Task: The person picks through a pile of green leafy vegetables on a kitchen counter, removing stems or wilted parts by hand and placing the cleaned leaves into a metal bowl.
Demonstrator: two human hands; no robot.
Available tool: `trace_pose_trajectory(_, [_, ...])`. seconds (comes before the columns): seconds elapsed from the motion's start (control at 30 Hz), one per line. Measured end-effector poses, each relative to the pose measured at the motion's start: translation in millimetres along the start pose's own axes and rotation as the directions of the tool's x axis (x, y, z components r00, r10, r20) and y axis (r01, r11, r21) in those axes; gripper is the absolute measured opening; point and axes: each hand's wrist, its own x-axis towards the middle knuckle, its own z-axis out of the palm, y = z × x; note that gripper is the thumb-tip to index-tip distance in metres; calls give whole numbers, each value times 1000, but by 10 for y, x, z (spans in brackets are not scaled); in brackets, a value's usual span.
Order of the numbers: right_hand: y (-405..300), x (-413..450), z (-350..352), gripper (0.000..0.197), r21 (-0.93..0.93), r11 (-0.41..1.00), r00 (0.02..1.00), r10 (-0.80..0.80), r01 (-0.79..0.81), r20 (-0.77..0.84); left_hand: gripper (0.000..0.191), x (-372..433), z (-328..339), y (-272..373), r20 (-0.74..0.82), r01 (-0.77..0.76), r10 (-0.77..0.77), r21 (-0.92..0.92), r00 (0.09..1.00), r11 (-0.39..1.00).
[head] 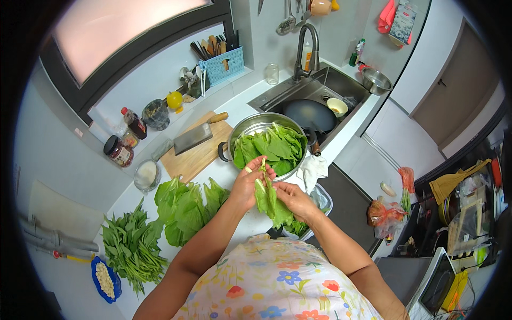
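My left hand [249,182] holds the stem end of a green leafy vegetable [272,202], just in front of a steel pot [234,134]. My right hand [294,200] grips the same leaves from the other side. Loose green leaves [272,146] fill much of the pot. Left of my forearm, more broad leaves [186,210] lie on the white counter, beside a bunch of narrow-leaved greens [132,244]. Below my right hand, a lined bin [326,196] with green scraps is partly hidden by my hand and forearm.
A cleaver [194,138] rests on a wooden cutting board [216,154]. The sink [352,82] behind the pot holds a dark wok [310,116] and a bowl [337,106]. A white cloth [314,170] hangs at the counter edge. A blue dish [106,280] stands far left.
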Motion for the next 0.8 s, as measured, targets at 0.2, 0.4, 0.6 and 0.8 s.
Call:
trace_pose_trajectory(0.2, [69,76,-14,21,410,894,979,129,-183,157,40,71,-239,30,33,-13,28,-387,999,922])
trace_pose_trajectory(0.4, [-51,113,64,24,309,939,986,119,-151,118,37,-19,-435,36,-42,-68,57,-371,998,926])
trace_pose_trajectory(0.6, [271,341,145,38,-336,915,972,-235,223,4,30,20,-577,-147,-133,-50,11,-296,991,954])
trace_pose_trajectory(0.8, [-14,770,-320,32,-536,819,882,-393,207,-259,28,-76,-804,68,-277,-112,22,-311,961,944])
